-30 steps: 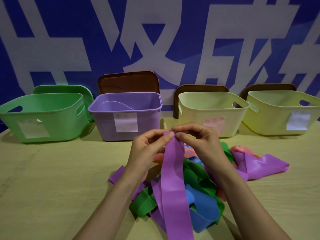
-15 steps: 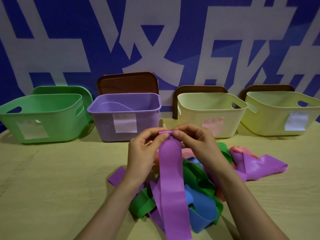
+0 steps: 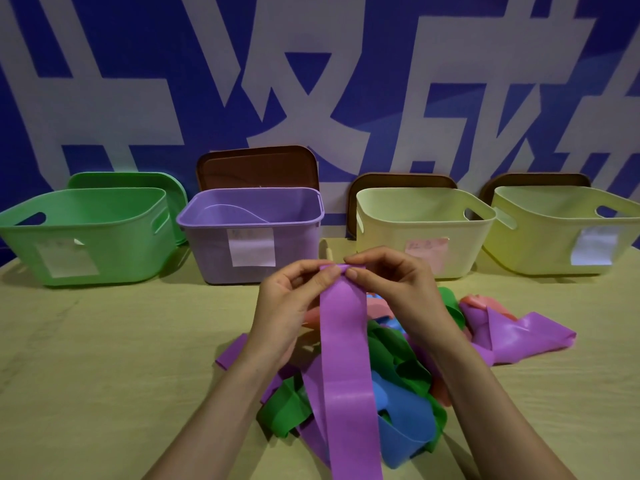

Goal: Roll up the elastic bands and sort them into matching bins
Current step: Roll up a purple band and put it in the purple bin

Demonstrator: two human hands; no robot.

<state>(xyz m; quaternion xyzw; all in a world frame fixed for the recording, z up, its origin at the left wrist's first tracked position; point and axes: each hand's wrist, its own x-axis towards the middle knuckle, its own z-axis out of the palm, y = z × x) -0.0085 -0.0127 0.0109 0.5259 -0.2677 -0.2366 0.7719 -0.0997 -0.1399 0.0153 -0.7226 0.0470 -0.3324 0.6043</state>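
Head view, purple band [image 3: 346, 358] pinched at its top edge by left hand [image 3: 291, 306] and right hand [image 3: 398, 289]; band pile [image 3: 398, 375] spread on tabletop [image 3: 104, 358]

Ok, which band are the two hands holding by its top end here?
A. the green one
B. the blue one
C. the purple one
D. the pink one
C: the left hand and the right hand both pinch the top end of the purple band, which hangs down over the pile on the table.
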